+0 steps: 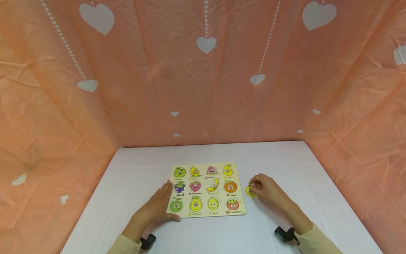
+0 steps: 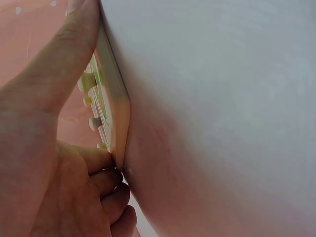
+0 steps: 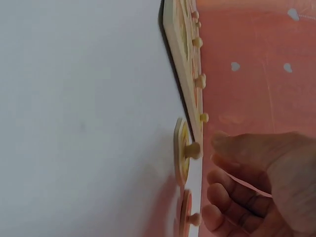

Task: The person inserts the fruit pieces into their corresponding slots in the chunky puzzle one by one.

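Note:
A pale wooden knobbed fruit puzzle board (image 1: 204, 215) lies flat on the white table. Against its near left corner rests my left hand (image 1: 158, 203), fingers along the left edge and thumb at the front edge. Just off the board's right side lies a round yellow puzzle piece (image 1: 250, 192) with a printed face. Over that piece is my right hand (image 1: 268, 190). In the right wrist view, the thumb and bent fingers (image 3: 237, 148) stand slightly apart from the yellow piece's knob (image 3: 193, 150). A second knobbed piece (image 3: 185, 212), reddish, lies beside it; the head view does not show it.
White cloth covers the table (image 1: 133, 169). An orange curtain (image 1: 206, 88) with white hearts encloses the back and both sides. Several wooden knobs (image 3: 200, 81) stick up from the board. A black wrist camera (image 1: 285, 234) is strapped at each wrist.

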Available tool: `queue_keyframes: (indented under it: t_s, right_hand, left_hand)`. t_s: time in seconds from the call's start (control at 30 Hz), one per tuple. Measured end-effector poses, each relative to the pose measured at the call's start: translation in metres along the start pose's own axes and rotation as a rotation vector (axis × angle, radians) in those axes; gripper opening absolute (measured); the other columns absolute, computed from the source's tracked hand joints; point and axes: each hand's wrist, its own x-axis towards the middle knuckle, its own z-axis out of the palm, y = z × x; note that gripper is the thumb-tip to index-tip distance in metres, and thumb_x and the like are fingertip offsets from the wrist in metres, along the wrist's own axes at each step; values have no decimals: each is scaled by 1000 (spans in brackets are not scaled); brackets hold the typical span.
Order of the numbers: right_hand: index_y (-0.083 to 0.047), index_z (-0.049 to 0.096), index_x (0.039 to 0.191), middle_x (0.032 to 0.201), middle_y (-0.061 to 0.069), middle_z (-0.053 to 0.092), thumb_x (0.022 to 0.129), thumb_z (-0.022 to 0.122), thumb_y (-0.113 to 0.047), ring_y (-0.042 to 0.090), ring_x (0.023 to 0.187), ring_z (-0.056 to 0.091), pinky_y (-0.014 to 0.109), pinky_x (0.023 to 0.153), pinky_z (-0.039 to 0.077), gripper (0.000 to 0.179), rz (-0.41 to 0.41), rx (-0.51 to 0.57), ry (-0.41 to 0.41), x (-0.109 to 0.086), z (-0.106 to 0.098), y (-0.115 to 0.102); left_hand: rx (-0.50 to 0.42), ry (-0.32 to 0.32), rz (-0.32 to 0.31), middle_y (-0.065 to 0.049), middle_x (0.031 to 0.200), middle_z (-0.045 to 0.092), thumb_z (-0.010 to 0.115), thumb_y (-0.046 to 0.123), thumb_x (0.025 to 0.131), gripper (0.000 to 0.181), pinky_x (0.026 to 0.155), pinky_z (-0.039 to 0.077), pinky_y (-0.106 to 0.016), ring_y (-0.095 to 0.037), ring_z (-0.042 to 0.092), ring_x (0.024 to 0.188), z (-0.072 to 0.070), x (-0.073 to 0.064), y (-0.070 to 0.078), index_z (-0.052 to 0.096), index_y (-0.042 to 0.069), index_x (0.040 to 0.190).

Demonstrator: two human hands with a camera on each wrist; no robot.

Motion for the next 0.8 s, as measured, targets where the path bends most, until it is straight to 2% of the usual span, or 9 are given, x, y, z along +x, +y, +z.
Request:
queue_keyframes:
  t_s: [0.27, 0.8]
  right_hand:
    - [-7, 73, 98, 83, -4, 58, 90, 86, -8, 10, 76, 52, 24, 63, 47, 15, -14, 9, -31, -3, 0, 9]
    - [-8, 72, 94, 85, -5, 60, 90, 85, -4, 4, 76, 54, 22, 65, 51, 13, -74, 45, -43, -5, 5, 15]
  left_hand:
    - [3, 3, 3, -35, 173, 19, 98, 52, 70, 138, 133, 22, -57, -46, 21, 162, 1, 1, -2, 22, -16, 163]
    - [1, 3, -3, -34, 173, 19, 99, 51, 70, 138, 133, 23, -57, -46, 21, 162, 2, 1, -1, 23, -16, 163]
